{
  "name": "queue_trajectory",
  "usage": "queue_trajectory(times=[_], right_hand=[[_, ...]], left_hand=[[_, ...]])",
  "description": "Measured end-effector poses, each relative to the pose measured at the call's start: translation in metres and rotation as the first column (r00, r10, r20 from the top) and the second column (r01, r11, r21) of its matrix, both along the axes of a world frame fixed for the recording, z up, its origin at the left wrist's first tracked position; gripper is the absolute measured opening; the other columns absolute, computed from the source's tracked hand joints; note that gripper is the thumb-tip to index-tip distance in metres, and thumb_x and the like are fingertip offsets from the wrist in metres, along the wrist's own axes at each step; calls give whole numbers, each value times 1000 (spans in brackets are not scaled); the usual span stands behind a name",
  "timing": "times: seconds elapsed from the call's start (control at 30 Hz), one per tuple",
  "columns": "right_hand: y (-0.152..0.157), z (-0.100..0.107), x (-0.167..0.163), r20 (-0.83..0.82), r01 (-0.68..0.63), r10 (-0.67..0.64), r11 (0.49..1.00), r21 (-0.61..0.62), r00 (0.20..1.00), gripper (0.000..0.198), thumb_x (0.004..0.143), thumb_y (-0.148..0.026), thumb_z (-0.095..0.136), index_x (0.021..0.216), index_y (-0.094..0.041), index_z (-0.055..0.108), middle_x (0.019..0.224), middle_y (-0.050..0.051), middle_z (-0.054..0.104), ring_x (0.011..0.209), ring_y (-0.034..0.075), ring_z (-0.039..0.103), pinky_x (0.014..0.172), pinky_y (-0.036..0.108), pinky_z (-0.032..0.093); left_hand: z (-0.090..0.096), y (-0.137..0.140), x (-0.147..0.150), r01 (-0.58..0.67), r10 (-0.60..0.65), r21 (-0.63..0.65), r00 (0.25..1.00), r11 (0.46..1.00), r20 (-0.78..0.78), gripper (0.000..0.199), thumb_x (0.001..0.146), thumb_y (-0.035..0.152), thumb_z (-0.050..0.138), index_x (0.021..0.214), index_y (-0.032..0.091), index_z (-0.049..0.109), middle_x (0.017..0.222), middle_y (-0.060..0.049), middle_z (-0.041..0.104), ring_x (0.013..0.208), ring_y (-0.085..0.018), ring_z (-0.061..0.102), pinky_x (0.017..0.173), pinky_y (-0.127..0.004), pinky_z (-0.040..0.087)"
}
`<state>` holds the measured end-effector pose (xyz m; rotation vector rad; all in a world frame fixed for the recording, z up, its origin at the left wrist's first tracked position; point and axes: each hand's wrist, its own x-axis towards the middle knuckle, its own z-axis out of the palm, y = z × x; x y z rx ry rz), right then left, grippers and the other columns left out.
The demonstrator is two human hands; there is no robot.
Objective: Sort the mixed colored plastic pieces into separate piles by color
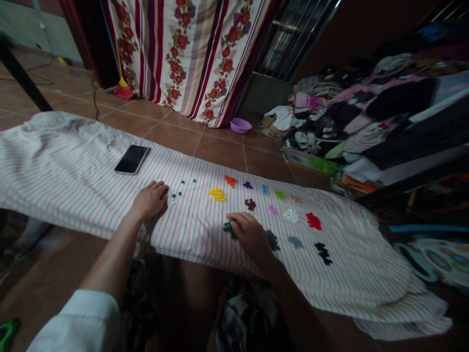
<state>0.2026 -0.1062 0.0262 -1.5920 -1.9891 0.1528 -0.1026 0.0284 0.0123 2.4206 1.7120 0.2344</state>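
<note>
My left hand (150,199) rests on the striped cloth (198,234), fingers stretched forward and slightly bent. Just to its right lie a few small dark green pieces (179,193), spread apart. Over a pile of dark green pieces (230,229) is my right hand (251,233), with index finger and thumb apart at the pile and partly covering it. Around it sit little heaps: yellow pieces (217,194), brown pieces (250,204), orange pieces (230,181) and dark grey-blue pieces (272,240). The pieces are too small to name.
A phone (132,159) lies on the cloth at left. Further heaps include red pieces (314,221), black pieces (323,253) and white pieces (291,215). Beyond are a floral curtain (190,58), a purple basin (241,125) and a clothes pile (351,107).
</note>
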Motion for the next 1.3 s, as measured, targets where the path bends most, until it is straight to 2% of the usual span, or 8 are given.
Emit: queue_trajectory(times=[0.2,0.4,0.67,0.8,0.97,1.17,1.3], right_hand=[[38,-3,-39,-80,-106,112,992,68,991,26,87,-14,46,98,-19,68,94,8,68,93,20,63,86,34,51],[80,-10,-85,-35,-210,207,972,-103,978,30,89,-15,45,110,-18,66,104,9,65,99,19,60,92,34,48],[111,-3,-127,79,-116,142,955,-273,987,32,92,-14,44,119,-20,61,114,9,59,104,19,58,90,31,46],[116,-7,-133,119,-41,80,954,-298,990,27,92,-15,44,109,-23,64,107,8,60,99,19,58,85,31,46],[111,-8,-131,91,-32,59,961,-274,994,23,90,-13,45,102,-21,63,105,8,60,98,19,58,84,31,46],[95,-9,-119,45,-56,67,975,-216,997,26,85,-9,45,102,-21,61,103,6,63,93,18,58,83,30,45],[82,-9,-102,3,-49,50,990,-129,999,26,83,-11,45,101,-21,61,97,5,64,90,18,59,82,30,46]], left_hand=[[-4,2,-2,29,-29,20,999,999,22,41,89,28,40,125,19,58,142,-9,53,136,-27,43,112,-41,38],[-3,2,-2,29,-30,12,999,999,35,42,89,25,39,126,18,57,143,-9,51,137,-28,41,113,-43,37],[-5,2,-5,51,-53,35,995,998,80,40,88,24,41,124,19,59,139,-9,55,135,-25,45,115,-41,35],[-5,2,-5,43,-45,18,997,999,63,41,89,25,40,125,19,58,142,-9,52,136,-25,43,115,-41,35],[-4,1,-4,27,-29,27,998,999,59,39,88,26,42,123,25,59,140,-4,54,136,-24,43,114,-40,36],[-2,2,-4,60,-60,22,998,998,25,40,89,28,38,123,20,57,140,-7,53,133,-23,45,112,-39,37],[-1,2,-4,66,-66,7,998,998,17,40,90,29,36,124,21,56,141,-7,53,133,-22,45,113,-39,36]])
